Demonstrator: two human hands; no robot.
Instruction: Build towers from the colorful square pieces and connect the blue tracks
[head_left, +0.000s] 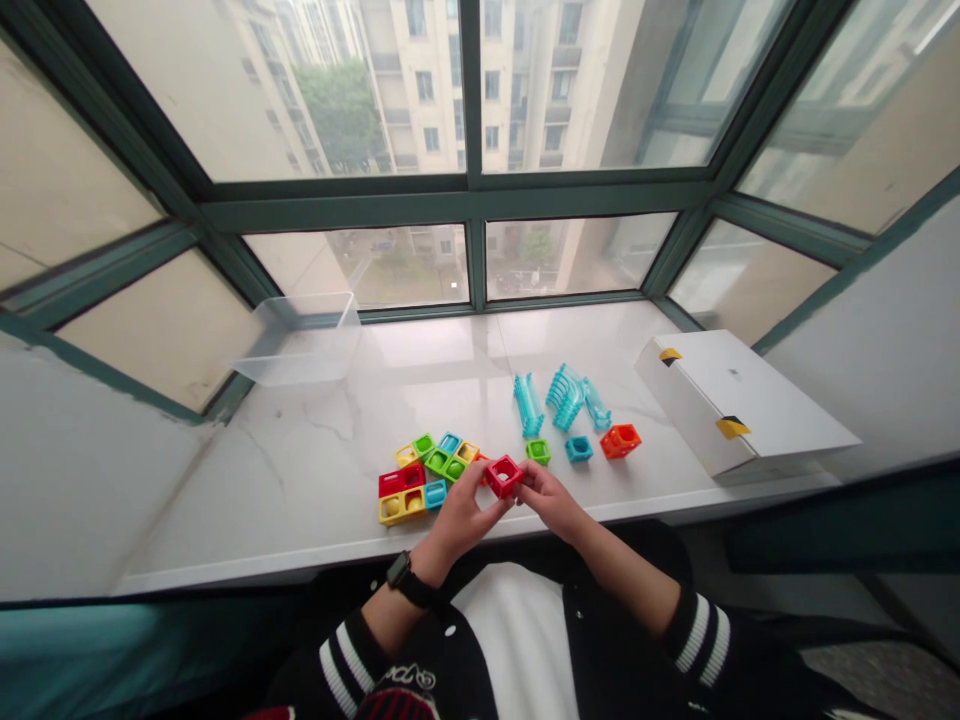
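Note:
A red hollow toy cube (pixel 503 477) is held up near the sill's front edge, between both hands. My left hand (pixel 466 512) grips its left side between thumb and fingers. From the right, my right hand (pixel 551 497) pinches the same cube with its fingertips. Just left of my left hand lies a cluster of joined blocks: yellow blocks (pixel 403 506), red blocks (pixel 402 480), green blocks (pixel 445 464) and a blue block (pixel 436 494). Beyond my right hand sit a loose green cube (pixel 538 452), a blue cube (pixel 578 449) and an orange-red cube (pixel 621 441).
Clear blue track pieces (pixel 566 396) lie behind the loose cubes. A transparent plastic bin (pixel 300 345) stands at the back left of the white sill (pixel 247 500). On the right is a white box (pixel 742 400) with yellow-black tabs. Green-framed windows (pixel 472 205) enclose the back.

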